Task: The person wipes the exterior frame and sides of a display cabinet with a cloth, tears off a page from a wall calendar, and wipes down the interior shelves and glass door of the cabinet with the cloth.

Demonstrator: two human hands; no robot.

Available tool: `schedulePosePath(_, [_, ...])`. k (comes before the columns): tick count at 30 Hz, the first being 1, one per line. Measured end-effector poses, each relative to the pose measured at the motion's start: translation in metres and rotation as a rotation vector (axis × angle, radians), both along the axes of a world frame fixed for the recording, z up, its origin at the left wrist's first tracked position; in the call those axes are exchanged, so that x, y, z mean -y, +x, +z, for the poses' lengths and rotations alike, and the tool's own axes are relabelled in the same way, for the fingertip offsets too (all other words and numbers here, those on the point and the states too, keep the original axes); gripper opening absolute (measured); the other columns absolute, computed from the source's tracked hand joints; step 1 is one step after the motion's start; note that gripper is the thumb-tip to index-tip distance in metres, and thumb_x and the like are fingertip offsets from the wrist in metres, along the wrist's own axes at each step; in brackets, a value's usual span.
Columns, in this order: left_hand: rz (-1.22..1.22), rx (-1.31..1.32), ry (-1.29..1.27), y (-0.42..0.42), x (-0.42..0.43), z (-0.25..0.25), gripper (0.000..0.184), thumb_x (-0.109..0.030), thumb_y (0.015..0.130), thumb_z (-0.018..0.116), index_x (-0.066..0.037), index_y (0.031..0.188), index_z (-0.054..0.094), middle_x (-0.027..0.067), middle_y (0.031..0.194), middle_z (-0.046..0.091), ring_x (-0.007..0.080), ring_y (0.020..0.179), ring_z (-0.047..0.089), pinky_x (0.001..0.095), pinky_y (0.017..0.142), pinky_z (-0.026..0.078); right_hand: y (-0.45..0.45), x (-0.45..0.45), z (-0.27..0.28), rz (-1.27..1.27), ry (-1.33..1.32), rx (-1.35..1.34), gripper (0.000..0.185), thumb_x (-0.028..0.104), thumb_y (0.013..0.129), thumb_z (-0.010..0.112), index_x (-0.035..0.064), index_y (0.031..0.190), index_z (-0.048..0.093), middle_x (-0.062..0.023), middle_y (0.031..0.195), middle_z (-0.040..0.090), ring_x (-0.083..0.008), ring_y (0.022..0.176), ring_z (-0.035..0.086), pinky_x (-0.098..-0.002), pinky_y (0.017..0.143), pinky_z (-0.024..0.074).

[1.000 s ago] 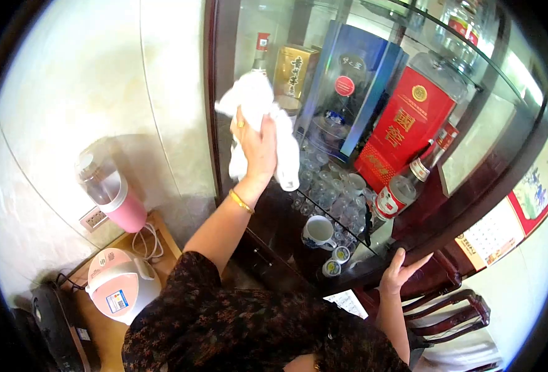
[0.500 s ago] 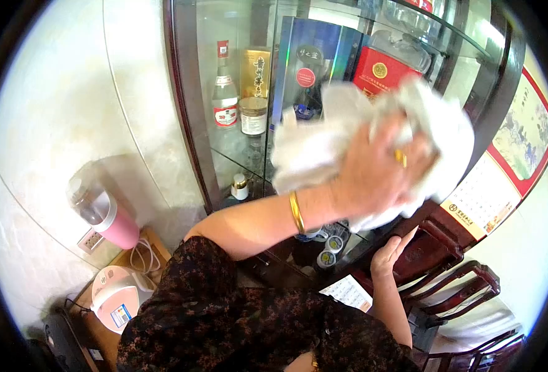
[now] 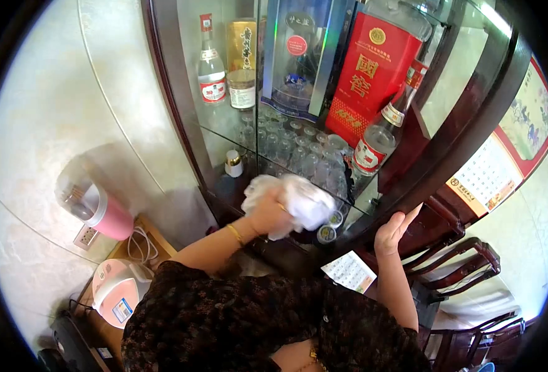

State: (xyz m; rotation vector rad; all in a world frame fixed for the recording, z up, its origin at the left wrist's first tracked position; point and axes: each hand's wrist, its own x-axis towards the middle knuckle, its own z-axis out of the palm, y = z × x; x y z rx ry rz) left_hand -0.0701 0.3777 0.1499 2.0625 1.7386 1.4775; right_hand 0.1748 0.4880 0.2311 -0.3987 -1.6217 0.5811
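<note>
My left hand [image 3: 270, 214], with a gold bangle at the wrist, is closed on a bunched white cloth [image 3: 308, 201]. The cloth is at the lower part of the cabinet's glass front, before the small glasses [image 3: 295, 146]. My right hand [image 3: 393, 234] has its fingers stretched out and rests by the dark wooden cabinet frame [image 3: 432, 177]. Behind the glass stand a clear bottle with a red label [image 3: 211, 71], a blue box [image 3: 295, 56], a red box [image 3: 373, 68] and a second clear bottle [image 3: 379, 133]. A small white jar with a gold cap [image 3: 233, 163] sits lower left.
At left, a pink appliance with a clear top [image 3: 109, 214] is by the wall socket [image 3: 86, 236]. Below it, a pink-and-white appliance [image 3: 115, 294] stands on a wooden surface. Dark chairs [image 3: 463, 270] are at right, beneath a wall calendar [image 3: 485, 173]. A printed sheet [image 3: 349, 271] lies near my right arm.
My left hand has moved the white cloth down and to the left, uncovering the red box, the right bottle and the glasses. My right hand stays by the frame.
</note>
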Motion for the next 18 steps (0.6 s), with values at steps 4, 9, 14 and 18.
schedulePosePath(4, [0.550, -0.046, 0.162, -0.051, 0.017, 0.016, 0.038, -0.011, 0.072, 0.058, 0.000, 0.109, 0.051, 0.0155, 0.113, 0.049, 0.0360, 0.110, 0.039, 0.0425, 0.097, 0.029, -0.002, -0.004, -0.005, 0.004, 0.026, -0.031, 0.065, 0.035, 0.092, 0.033, -0.0013, 0.137, 0.004, -0.0142, 0.135, 0.028, -0.0237, 0.120, 0.033, -0.0342, 0.101, 0.0246])
schedulePosePath(9, [0.756, -0.001, 0.483, -0.064, 0.018, 0.072, 0.048, -0.003, 0.067, 0.057, 0.003, 0.114, 0.048, 0.0217, 0.117, 0.040, 0.0374, 0.107, 0.035, 0.0412, 0.096, 0.026, -0.006, -0.004, -0.003, 0.069, 0.028, -0.082, 0.064, 0.034, 0.092, 0.033, -0.0013, 0.137, 0.005, -0.0147, 0.135, 0.028, -0.0247, 0.120, 0.034, -0.0348, 0.100, 0.0252])
schedulePosePath(14, [0.451, -0.065, 0.433, -0.008, 0.012, 0.081, 0.065, 0.001, 0.066, 0.058, 0.007, 0.125, 0.030, 0.0194, 0.120, 0.035, 0.0320, 0.117, 0.032, 0.0389, 0.102, 0.023, -0.006, -0.005, -0.001, 0.080, 0.042, -0.066, 0.063, 0.032, 0.092, 0.033, -0.0021, 0.137, 0.004, -0.0150, 0.135, 0.027, -0.0253, 0.121, 0.033, -0.0352, 0.101, 0.0243])
schedulePosePath(18, [0.385, -0.061, 0.344, 0.027, 0.003, 0.073, 0.047, -0.021, 0.072, 0.060, -0.003, 0.114, 0.053, 0.0172, 0.117, 0.050, 0.0361, 0.111, 0.042, 0.0463, 0.097, 0.026, -0.003, -0.005, -0.004, 0.033, 0.055, -0.037, 0.062, 0.028, 0.092, 0.032, -0.0025, 0.137, 0.002, -0.0151, 0.136, 0.026, -0.0256, 0.122, 0.032, -0.0355, 0.102, 0.0230])
